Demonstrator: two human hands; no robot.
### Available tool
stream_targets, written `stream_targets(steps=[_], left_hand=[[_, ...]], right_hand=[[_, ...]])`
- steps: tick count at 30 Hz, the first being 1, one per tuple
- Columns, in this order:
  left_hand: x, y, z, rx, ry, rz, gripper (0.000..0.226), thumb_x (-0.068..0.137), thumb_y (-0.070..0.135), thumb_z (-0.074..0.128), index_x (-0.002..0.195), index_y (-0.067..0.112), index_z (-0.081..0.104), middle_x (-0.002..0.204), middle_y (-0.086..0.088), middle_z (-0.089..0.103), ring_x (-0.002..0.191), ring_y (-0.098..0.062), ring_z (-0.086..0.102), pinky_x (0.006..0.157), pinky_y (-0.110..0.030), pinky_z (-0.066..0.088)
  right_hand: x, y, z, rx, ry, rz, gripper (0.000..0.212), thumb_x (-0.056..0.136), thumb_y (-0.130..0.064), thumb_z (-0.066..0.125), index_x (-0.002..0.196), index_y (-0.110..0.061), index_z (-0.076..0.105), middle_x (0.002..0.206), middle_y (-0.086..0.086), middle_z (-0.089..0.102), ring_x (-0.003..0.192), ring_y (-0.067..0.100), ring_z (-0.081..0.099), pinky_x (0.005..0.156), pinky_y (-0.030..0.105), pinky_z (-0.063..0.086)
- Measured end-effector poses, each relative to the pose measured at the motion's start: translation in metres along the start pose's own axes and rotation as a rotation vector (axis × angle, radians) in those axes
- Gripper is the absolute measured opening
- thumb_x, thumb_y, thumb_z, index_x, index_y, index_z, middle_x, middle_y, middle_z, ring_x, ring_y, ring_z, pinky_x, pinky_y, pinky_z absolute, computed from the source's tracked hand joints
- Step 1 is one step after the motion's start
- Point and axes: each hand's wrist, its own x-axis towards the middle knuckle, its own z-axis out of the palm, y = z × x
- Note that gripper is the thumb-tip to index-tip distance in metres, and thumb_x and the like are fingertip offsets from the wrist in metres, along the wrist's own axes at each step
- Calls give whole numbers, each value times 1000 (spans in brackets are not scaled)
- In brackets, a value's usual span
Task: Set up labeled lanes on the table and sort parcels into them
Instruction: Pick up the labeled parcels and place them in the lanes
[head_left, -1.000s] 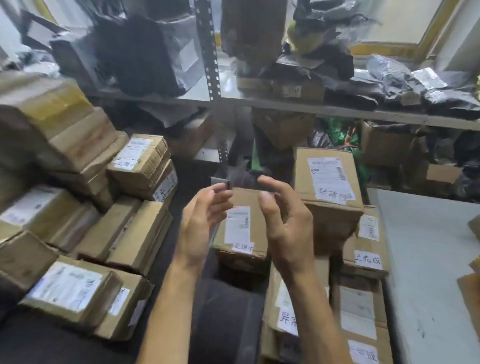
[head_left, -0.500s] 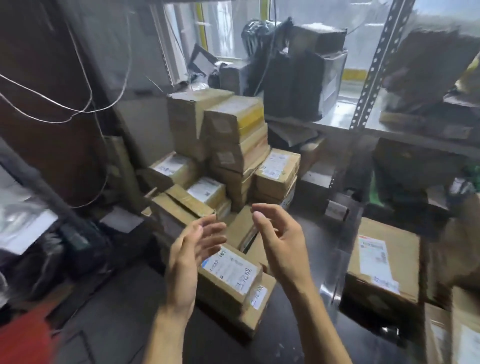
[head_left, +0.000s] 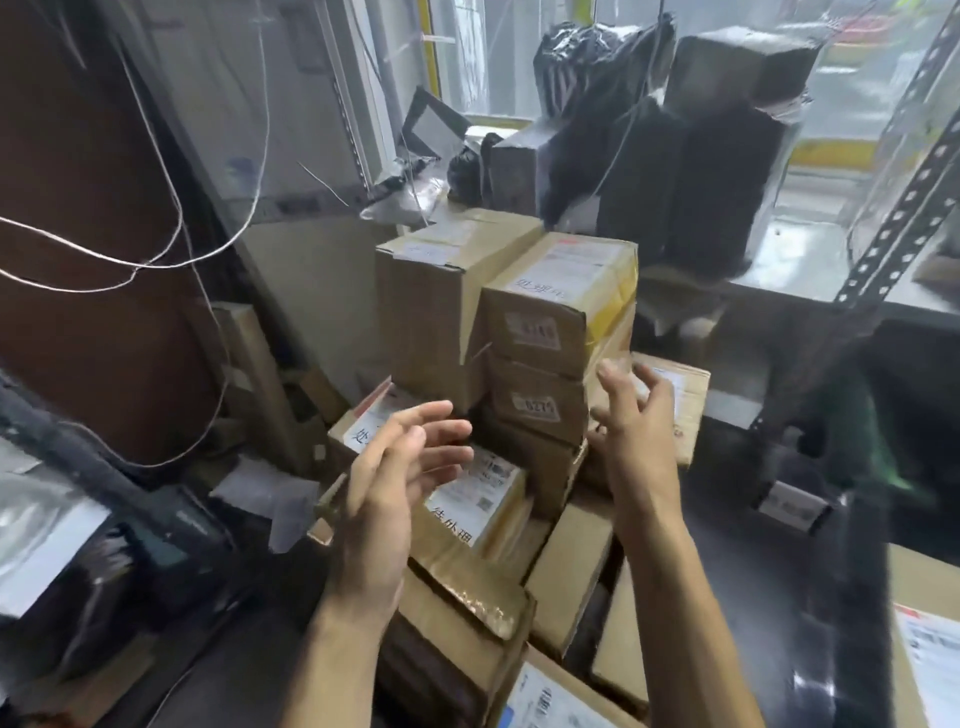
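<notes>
Both hands were raised in front of the stacked parcels, empty and with fingers spread wide. The left hand (head_left: 387, 499) hung palm inward over a low box (head_left: 483, 493) with a white label, not touching it as far as could be told. The right hand (head_left: 636, 421) reached higher, its fingers loosely curled beside the tall stack (head_left: 561, 332) of cardboard boxes, just short of the stack's right edge; contact could not be told.

Compared with half a second before, the view had closed in on the stack: the boxes filled more of the centre, and the large labelled box at the right had slid mostly out of view. The right hand had moved up and toward the stack, and the two hands stood farther apart. Black-wrapped packages (head_left: 691, 171) sat on the shelf (head_left: 810, 280) behind.
</notes>
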Motion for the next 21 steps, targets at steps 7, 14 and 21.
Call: stream_targets(steps=[7,14,21], left_hand=[[69,2,26,4,-228,32,38,93,30,44,124,26,66,93,-6,73,82,-21,67,76,-30,53],[108,-8,49,-88,-414,-16,28,93,29,47,106,36,70,86,-2,64,70,-17,58,70,-28,50],[112,-18,60,-154,-396,-64,28,88,25,48,116,26,50,65,1,52,62,-15,51,62,-24,46]], right_hand=[[70,-22,38,-148,120,1,114,61,-83,62,156,-33,24,148,1,50,130,21,55,108,45,46],[78,-23,36,-54,60,4,53,81,-55,56,126,-28,62,115,-4,73,91,2,71,62,17,52],[66,-16,26,182,192,47,52,92,-49,48,127,-15,66,115,3,74,105,18,63,93,38,46]])
